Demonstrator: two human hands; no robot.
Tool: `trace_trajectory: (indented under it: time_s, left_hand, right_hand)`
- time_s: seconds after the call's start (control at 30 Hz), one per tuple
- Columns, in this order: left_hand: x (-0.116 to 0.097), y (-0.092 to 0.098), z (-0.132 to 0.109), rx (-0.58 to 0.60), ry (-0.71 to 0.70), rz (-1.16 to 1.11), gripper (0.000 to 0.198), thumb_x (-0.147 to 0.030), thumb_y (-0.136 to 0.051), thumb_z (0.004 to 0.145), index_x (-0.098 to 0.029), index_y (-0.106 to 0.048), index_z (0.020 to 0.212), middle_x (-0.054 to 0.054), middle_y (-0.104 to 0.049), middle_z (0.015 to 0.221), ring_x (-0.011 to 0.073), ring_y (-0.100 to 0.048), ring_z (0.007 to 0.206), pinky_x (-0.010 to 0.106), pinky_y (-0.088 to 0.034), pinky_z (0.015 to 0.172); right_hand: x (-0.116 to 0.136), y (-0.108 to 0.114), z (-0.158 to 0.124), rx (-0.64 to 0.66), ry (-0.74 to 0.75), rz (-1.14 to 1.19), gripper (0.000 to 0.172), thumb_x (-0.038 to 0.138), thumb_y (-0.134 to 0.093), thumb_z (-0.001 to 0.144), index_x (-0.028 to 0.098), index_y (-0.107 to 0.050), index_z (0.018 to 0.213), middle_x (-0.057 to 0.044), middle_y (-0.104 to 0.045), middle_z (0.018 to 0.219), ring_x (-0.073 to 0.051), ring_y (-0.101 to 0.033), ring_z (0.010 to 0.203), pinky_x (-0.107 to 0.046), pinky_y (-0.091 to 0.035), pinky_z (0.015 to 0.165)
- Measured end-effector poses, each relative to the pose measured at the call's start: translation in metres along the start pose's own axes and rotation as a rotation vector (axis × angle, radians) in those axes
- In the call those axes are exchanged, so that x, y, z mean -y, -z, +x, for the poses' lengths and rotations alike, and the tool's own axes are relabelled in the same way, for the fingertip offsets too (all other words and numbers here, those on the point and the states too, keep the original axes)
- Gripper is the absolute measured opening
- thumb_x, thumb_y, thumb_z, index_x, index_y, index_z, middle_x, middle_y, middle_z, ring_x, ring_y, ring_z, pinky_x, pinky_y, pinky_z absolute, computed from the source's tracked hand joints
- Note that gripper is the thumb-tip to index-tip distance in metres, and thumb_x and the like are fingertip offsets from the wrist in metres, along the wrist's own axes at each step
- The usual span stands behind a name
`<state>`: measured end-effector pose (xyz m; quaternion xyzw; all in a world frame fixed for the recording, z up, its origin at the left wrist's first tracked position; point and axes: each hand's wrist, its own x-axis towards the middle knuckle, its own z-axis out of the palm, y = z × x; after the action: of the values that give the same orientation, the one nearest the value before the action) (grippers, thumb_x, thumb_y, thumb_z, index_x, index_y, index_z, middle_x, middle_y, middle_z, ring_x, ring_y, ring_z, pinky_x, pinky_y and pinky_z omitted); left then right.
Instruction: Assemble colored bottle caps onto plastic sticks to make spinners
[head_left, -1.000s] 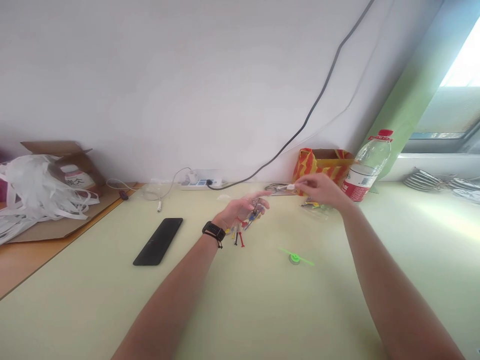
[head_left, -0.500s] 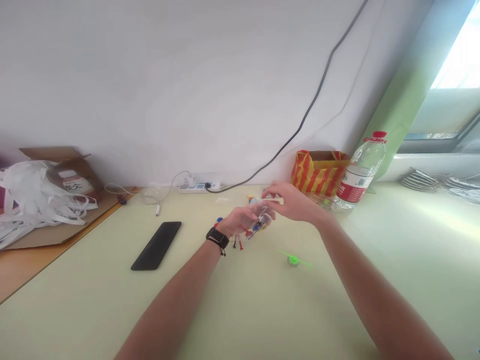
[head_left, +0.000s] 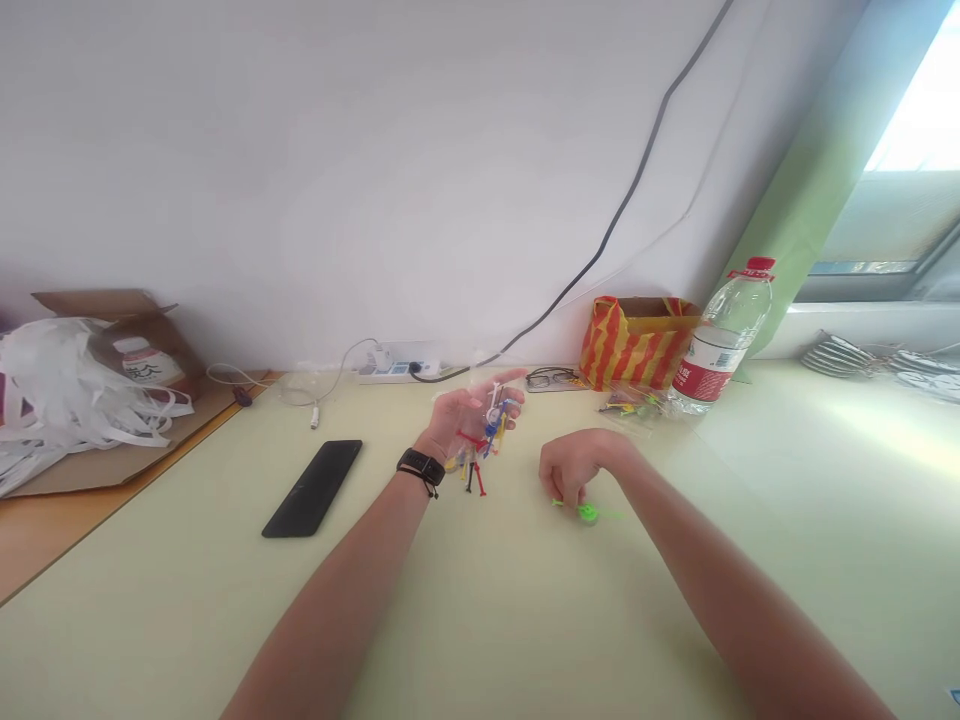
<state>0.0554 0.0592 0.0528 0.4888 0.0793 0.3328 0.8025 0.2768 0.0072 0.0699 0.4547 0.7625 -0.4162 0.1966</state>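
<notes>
My left hand, with a black watch at its wrist, holds a clear plastic bag of small coloured parts, among them blue, white and yellow ones. Red and black sticks show just below that hand. On the pale tabletop, my right hand is closed, fingertips down, at the left part of a bright green piece with thin arms and a round centre. A small green end shows left of the fingertips.
A black phone-like slab lies at left. Behind are a power strip, glasses, a striped bag, a bottle and a clear packet of coloured parts. A cardboard box stands far left.
My right hand has left the left hand and come down to the green piece. The left hand has shifted slightly left and opened up somewhat, showing the coloured parts.
</notes>
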Motion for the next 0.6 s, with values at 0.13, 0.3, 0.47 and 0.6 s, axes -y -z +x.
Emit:
trace_trajectory:
  time_s: [0.13,0.3,0.47,0.6]
  left_hand:
    - [0.000,0.001,-0.003,-0.016,-0.007,0.020,0.082,-0.026,-0.057,0.061,-0.013,-0.056,0.142,0.016,-0.066,0.113,0.0262,-0.060,0.094,0.040,-0.047,0.083]
    - [0.004,0.002,-0.003,0.012,0.067,0.064,0.085,-0.025,-0.056,0.061,-0.017,-0.053,0.146,0.015,-0.063,0.116,0.0258,-0.060,0.091,0.040,-0.047,0.081]
    - [0.012,-0.006,0.001,0.083,0.090,0.090,0.084,-0.023,-0.058,0.059,-0.014,-0.055,0.142,0.015,-0.063,0.116,0.0252,-0.057,0.095,0.039,-0.044,0.084]
    - [0.019,-0.012,0.005,0.102,0.092,0.052,0.081,-0.025,-0.057,0.057,-0.015,-0.057,0.138,0.015,-0.064,0.115,0.0258,-0.058,0.095,0.039,-0.044,0.084]
  right_hand:
    - [-0.004,0.009,-0.020,-0.215,0.178,0.175,0.020,0.033,-0.083,0.065,0.019,-0.071,0.072,-0.003,-0.076,0.073,-0.020,-0.072,0.070,-0.028,-0.052,0.065]
    - [-0.007,0.024,-0.076,-0.910,0.497,0.562,0.038,0.057,-0.077,0.079,0.021,-0.071,0.090,-0.010,-0.078,0.097,-0.022,-0.072,0.085,-0.038,-0.058,0.082]
    - [0.010,0.025,-0.063,-1.447,0.650,0.771,0.040,0.059,-0.079,0.078,0.023,-0.071,0.093,-0.008,-0.074,0.098,-0.024,-0.070,0.091,-0.041,-0.059,0.086]
    - [0.031,0.018,-0.032,-1.461,0.629,0.714,0.039,0.061,-0.077,0.078,0.023,-0.074,0.089,-0.007,-0.068,0.108,-0.024,-0.068,0.096,-0.041,-0.060,0.086]
